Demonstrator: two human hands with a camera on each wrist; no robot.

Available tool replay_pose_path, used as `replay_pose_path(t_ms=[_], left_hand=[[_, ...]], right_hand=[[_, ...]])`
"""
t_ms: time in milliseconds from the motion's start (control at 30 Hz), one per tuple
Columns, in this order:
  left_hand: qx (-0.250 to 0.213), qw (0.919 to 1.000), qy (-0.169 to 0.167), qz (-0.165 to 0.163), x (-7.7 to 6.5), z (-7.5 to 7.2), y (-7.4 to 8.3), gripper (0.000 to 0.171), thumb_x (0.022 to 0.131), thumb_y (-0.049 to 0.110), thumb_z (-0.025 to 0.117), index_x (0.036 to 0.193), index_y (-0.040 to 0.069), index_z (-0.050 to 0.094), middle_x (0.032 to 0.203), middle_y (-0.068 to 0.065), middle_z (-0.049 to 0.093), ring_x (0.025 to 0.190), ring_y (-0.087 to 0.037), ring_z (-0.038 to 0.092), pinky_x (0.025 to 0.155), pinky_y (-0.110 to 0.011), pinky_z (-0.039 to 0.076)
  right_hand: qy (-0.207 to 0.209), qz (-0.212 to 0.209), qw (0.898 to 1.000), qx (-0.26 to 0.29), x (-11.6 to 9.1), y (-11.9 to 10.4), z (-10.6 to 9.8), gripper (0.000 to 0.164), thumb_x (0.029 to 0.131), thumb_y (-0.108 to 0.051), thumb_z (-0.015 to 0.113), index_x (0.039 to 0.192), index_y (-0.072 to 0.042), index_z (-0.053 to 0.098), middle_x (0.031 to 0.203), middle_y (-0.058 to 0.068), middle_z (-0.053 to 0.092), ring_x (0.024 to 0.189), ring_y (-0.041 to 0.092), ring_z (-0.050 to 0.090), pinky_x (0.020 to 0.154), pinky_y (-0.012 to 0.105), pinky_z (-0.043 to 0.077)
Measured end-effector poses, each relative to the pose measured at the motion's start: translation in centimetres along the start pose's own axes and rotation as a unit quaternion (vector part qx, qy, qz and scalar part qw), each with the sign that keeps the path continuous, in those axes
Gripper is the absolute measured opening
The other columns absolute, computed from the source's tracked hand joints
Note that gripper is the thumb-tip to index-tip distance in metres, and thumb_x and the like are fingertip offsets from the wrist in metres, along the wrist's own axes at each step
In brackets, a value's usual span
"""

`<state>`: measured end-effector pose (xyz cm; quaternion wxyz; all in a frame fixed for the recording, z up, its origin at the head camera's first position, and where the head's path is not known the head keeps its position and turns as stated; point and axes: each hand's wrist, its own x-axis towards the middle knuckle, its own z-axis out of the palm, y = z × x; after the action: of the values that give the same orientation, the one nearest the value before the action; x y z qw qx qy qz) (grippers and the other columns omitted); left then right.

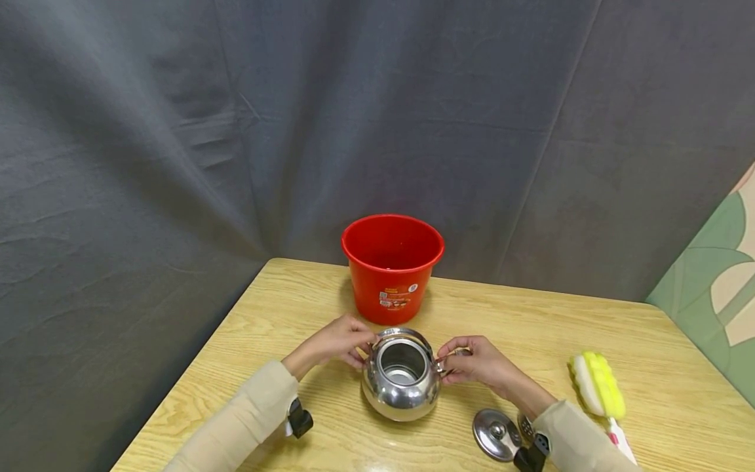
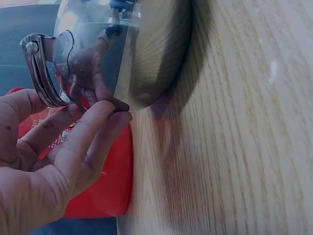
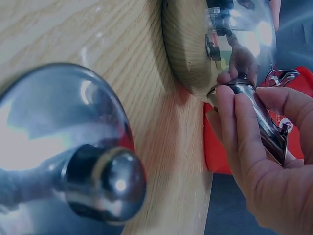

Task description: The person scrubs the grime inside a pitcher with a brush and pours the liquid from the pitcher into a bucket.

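Note:
A shiny steel kettle (image 1: 402, 396) stands on the table without its lid, its round opening showing the inside. My left hand (image 1: 345, 342) is at the kettle's left side. In the left wrist view, that hand (image 2: 54, 152) holds the folded-down handle (image 2: 36, 73) by the thumb side, while other fingertips touch the kettle's body. On the opposite side my right hand (image 1: 480, 364) grips the spout (image 3: 266, 127), its fingers wrapped round it. The steel lid (image 1: 492, 436) with its knob (image 3: 115, 183) lies on the table below my right forearm.
Behind the kettle stands a red bucket (image 1: 377, 292). A yellow and white sponge brush (image 1: 598, 387) lies at the right. Beside the lid, a small perforated metal piece (image 1: 525, 426) is partly hidden by my sleeve. A grey curtain (image 1: 413, 131) hangs behind the wooden table (image 1: 283, 288).

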<state>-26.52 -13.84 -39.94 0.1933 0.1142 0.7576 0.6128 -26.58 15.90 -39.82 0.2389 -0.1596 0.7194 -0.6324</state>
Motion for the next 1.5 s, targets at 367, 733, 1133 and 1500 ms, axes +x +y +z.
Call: replay_pose_path(t_ms=[367, 733, 1133, 1500], left_hand=[[0.069, 0.9972, 0.029, 0.011, -0.2, 0.0, 0.7, 0.02, 0.09, 0.013, 0.059, 0.085, -0.002, 0.071, 0.074, -0.006, 0.065, 0.065, -0.017, 0.064, 0.06, -0.038, 0.057], [0.143, 0.9786, 0.099, 0.11, -0.4, 0.3, -0.1, 0.028, 0.091, 0.017, 0.064, 0.115, 0.005, 0.071, 0.105, -0.004, 0.07, 0.088, -0.017, 0.066, 0.074, -0.028, 0.053], [0.022, 0.9689, 0.134, 0.207, -1.0, 1.4, -1.7, 0.031, 0.092, 0.007, 0.065, 0.121, -0.002, 0.064, 0.119, -0.021, 0.063, 0.107, -0.026, 0.063, 0.089, -0.028, 0.049], [-0.008, 0.9553, 0.19, 0.227, -1.1, 2.0, -2.8, 0.033, 0.092, 0.002, 0.062, 0.124, -0.004, 0.061, 0.122, -0.021, 0.062, 0.113, -0.028, 0.06, 0.093, -0.028, 0.047]], right_hand=[[-0.025, -0.012, 0.998, -0.057, 0.1, -0.2, -0.4, 0.025, 0.092, -0.005, 0.061, 0.109, 0.013, 0.056, 0.098, 0.013, 0.066, 0.084, 0.03, 0.068, 0.075, 0.043, 0.056], [0.019, -0.029, 0.988, -0.153, -0.8, -0.5, -0.5, 0.032, 0.093, -0.016, 0.062, 0.114, 0.008, 0.06, 0.102, 0.01, 0.067, 0.091, 0.025, 0.061, 0.078, 0.042, 0.053], [0.113, -0.032, 0.987, -0.105, -3.1, -0.9, -2.5, 0.04, 0.097, -0.022, 0.058, 0.124, 0.008, 0.056, 0.119, 0.018, 0.062, 0.105, 0.021, 0.061, 0.093, 0.048, 0.046], [0.201, -0.03, 0.972, -0.116, -7.0, -1.0, -4.0, 0.042, 0.099, -0.027, 0.055, 0.126, 0.005, 0.054, 0.119, 0.015, 0.063, 0.101, 0.015, 0.063, 0.082, 0.029, 0.051]])
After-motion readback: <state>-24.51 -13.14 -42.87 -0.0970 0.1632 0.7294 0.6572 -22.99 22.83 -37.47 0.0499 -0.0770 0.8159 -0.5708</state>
